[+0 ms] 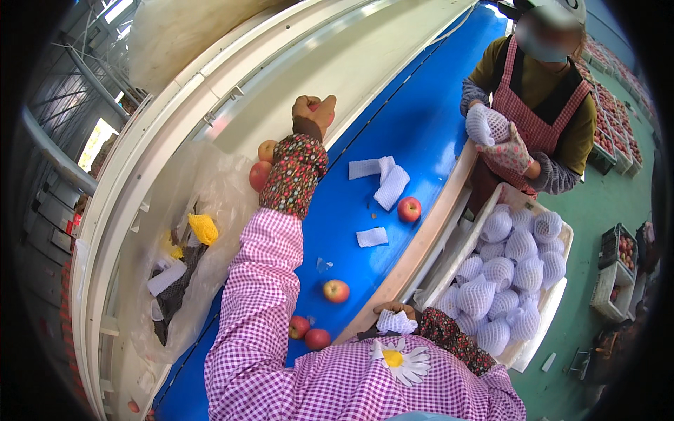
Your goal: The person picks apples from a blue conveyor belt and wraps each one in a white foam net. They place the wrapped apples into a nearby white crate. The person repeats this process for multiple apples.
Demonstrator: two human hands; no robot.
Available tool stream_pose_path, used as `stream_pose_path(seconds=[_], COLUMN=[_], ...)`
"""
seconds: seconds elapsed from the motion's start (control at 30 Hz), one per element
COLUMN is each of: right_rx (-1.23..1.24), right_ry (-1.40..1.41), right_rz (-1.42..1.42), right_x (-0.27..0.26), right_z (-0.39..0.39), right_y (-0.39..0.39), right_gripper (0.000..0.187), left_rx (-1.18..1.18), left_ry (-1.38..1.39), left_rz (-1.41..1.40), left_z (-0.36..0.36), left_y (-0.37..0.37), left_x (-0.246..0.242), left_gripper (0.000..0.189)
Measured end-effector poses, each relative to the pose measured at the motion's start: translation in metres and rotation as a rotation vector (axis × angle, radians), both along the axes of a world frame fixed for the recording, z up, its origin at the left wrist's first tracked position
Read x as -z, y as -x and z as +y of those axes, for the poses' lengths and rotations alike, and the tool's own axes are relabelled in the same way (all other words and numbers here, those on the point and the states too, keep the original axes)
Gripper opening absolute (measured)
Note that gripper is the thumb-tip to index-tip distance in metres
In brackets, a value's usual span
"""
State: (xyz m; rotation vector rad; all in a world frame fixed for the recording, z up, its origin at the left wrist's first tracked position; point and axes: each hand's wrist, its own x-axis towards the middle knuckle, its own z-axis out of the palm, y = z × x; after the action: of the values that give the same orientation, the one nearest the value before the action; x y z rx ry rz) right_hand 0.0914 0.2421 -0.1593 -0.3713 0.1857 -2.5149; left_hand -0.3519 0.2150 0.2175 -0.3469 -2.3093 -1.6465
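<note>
My left hand [310, 113] is stretched out over the pale side trough [347, 68], closed around a red apple [330, 117] that its fingers partly cover. Two more apples, a yellowish one [267, 151] and a red one [260, 176], rest in the trough beside my left sleeve. Close to my body, my right hand [396, 309] grips a white foam net sleeve [397, 322]. On the blue conveyor belt [337, 237] lie a red apple [409, 209], a yellow-red apple [336, 291], several flat foam net sleeves [390, 184] and two red apples [317, 339] near my front.
A white crate [566, 247] of foam-wrapped fruit [521, 244] stands at the right. Across the belt, a co-worker [547, 105] holds a foam-netted item [489, 125]. A clear plastic bag [210, 173] with yellow and dark netting hangs at the left. Crates of apples [611, 126] line the floor behind.
</note>
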Motion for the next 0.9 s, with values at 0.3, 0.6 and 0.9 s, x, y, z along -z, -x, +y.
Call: stream_pose_path(seconds=[0.3, 0.6, 0.9], right_rx=[-0.08, -0.119, 0.094], right_ry=[0.023, 0.28, 0.093], right_rz=[-0.085, -0.036, 0.078], right_x=[-0.004, 0.0, 0.006], right_z=[-0.003, -0.007, -0.006], right_y=[0.0, 0.0, -0.003], right_gripper=[0.073, 0.066, 0.07], left_rx=[0.017, 0.479, 0.098], left_ry=[0.944, 0.806, 0.393], left_rz=[0.032, 0.053, 0.584], left_z=[0.03, -0.054, -0.082], left_y=[0.061, 0.053, -0.052], left_x=[0.025, 0.018, -0.024], left_gripper=[0.053, 0.053, 0.026])
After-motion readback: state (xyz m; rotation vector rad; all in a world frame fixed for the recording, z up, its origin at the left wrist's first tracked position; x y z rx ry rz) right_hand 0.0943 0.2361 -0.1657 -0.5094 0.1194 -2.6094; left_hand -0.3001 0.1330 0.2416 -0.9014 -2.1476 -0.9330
